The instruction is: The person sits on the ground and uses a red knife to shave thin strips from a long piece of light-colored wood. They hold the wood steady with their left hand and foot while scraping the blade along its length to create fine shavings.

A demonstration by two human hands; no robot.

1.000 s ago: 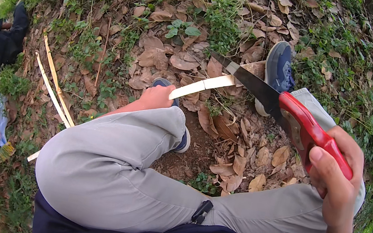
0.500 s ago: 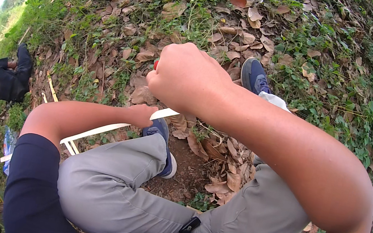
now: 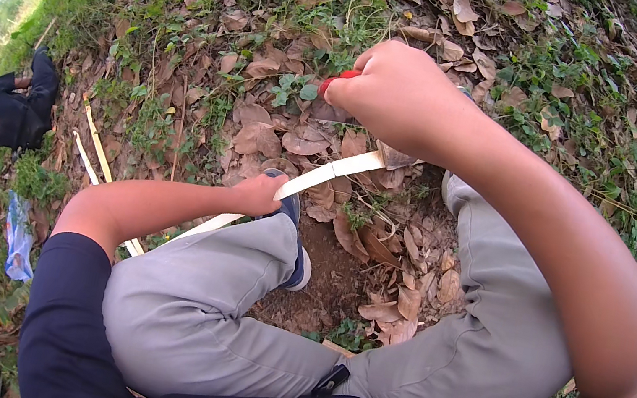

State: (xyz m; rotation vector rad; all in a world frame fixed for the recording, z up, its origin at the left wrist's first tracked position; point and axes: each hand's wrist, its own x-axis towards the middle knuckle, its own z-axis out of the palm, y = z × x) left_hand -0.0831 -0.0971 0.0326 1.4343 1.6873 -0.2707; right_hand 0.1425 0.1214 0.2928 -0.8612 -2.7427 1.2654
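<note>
My left hand [image 3: 258, 193] is closed around a long pale strip that looks like split bamboo [image 3: 354, 164]. The strip runs from beside my left thigh through that hand and curves up to the right, with a dark joint line across it. Higher and to the right, my right hand [image 3: 404, 99] is a fist around a red-handled tool [image 3: 341, 82]; only part of the red handle shows, and the tool's kind is hidden. The strip's far end lies below this fist, beside a flat brownish piece I cannot make out.
Other pale strips [image 3: 95, 138] lie on the ground at left, with a blue and white plastic bag [image 3: 20, 240] nearer. A person in dark clothes [image 3: 15, 107] sits at far left. Dry leaves [image 3: 388, 309] and green weeds cover the slope around my bent legs.
My right hand has moved up and to the right, away from my left hand, uncovering more of the strip between them. The left hand has shifted slightly right and down.
</note>
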